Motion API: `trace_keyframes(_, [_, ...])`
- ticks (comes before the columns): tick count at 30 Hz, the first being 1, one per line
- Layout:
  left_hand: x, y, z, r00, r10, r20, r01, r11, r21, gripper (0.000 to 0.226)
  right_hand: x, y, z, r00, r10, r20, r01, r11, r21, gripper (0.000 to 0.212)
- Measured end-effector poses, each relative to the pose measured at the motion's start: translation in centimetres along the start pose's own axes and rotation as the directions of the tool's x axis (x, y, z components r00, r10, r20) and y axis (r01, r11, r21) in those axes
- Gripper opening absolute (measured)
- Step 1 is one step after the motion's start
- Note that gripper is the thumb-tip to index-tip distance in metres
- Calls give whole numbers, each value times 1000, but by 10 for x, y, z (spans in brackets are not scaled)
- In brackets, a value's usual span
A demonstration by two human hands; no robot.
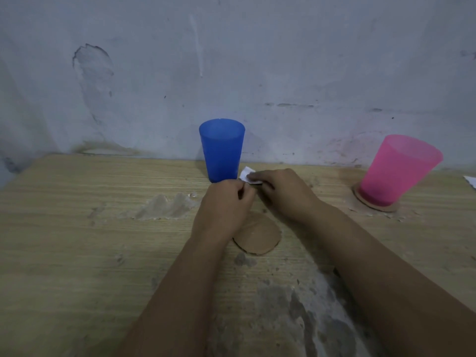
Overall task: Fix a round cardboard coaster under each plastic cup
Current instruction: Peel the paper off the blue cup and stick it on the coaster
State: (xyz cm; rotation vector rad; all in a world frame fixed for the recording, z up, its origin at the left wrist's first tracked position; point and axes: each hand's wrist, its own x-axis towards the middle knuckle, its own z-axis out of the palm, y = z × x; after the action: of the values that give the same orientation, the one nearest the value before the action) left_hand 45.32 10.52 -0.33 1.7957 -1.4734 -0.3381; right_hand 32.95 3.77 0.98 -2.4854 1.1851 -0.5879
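A blue plastic cup [222, 150] stands upright on the bare wooden table [77, 228] near the wall. A pink plastic cup [394, 168] at the right sits on a round cardboard coaster [386, 206]. A second round cardboard coaster [260, 234] lies flat on the table, partly under my left wrist. Both hands meet just in front of the blue cup, pinching a small white piece of paper or tape [248, 175]. My left hand [224, 210] grips its near end; my right hand [280, 191] holds the other end.
A scuffed pale wall [231, 73] rises directly behind the table. The tabletop has worn, peeled patches at the centre left and near the front edge. A white scrap [471, 181] lies at the far right edge.
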Motion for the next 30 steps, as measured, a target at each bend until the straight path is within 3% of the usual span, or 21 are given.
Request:
trace_keyframes(6, [0,4,-3,1000,-14,-8,13,1000,-13,34,-18,7,-5,990,-64,124,92,968,-235,37])
trace_keyframes(11, [-1,2,-2,999,-28,-18,28,999,-34,34,-33,20,-11,998,-36,47,47,958,-284,35])
trace_keyframes(14, [-1,1,0,1000,-23,-18,22,999,-43,37,-32,31,-19,997,72,31,-55,929,-365,38])
trace_keyframes(19, [-1,0,1,1000,5,-3,-5,999,-32,35,-19,20,-14,993,117,27,-106,959,-262,37])
trace_keyframes(24, [0,3,1,999,18,39,-18,1000,0,34,-34,4,-9,987,-6,159,21,996,-92,46])
trace_keyframes(30, [1,3,2,1000,-20,17,20,999,-39,40,-38,22,-18,993,4,119,20,979,-202,49])
